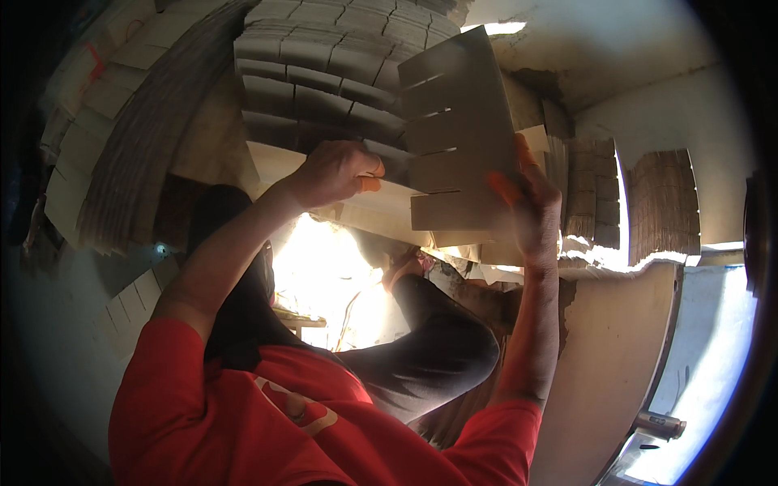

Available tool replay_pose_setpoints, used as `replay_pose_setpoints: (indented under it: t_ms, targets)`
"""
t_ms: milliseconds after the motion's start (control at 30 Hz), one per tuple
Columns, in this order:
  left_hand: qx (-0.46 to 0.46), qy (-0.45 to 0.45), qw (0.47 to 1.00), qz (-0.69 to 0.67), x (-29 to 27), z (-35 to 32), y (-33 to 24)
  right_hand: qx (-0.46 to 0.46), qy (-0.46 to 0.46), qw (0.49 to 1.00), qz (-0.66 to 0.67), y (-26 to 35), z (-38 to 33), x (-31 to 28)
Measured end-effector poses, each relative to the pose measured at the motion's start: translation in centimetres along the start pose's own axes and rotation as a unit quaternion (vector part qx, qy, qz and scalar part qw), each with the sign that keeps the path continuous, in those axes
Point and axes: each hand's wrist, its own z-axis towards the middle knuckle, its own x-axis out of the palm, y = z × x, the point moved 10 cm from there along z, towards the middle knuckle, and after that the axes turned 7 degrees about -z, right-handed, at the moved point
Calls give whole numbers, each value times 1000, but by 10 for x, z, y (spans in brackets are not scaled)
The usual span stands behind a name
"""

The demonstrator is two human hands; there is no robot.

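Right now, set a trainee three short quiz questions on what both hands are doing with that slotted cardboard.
1. True or false: both hands grip the slotted cardboard sheet.
2. Which hand holds the sheet's right edge? A) left hand B) right hand C) neither
3. Fill in: behind the sheet, towards the top of the picture, lie stacks of similar ____ pieces.

Key: 1 true; 2 B; 3 cardboard.
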Motion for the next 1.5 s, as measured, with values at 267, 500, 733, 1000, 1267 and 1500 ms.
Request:
replay_pose_setpoints:
  t_ms: [267, 500, 733, 1000, 1267, 1500]
  targets:
    - [-3, -36, 981, 189, -53, 59, 42, 21, 72, 997, -20, 1, -2, 19]
    - [-69, 53, 982, 167, -29, 63, 61, -3, 131, 991, -25, 2, 16, 33]
    - [-48, 39, 984, 168, -29, 64, 66, 104, 246, 962, -55, -5, 8, 74]
    - [2, 13, 990, 143, -33, 68, 58, -5, 243, 957, -157, 5, 10, 78]
    - [69, -57, 977, 193, -41, 64, 30, -32, 233, 964, -122, 10, 8, 77]
    - [-18, 142, 976, 161, 34, 11, -43, -60, 213, 958, -182, 11, 1, 78]
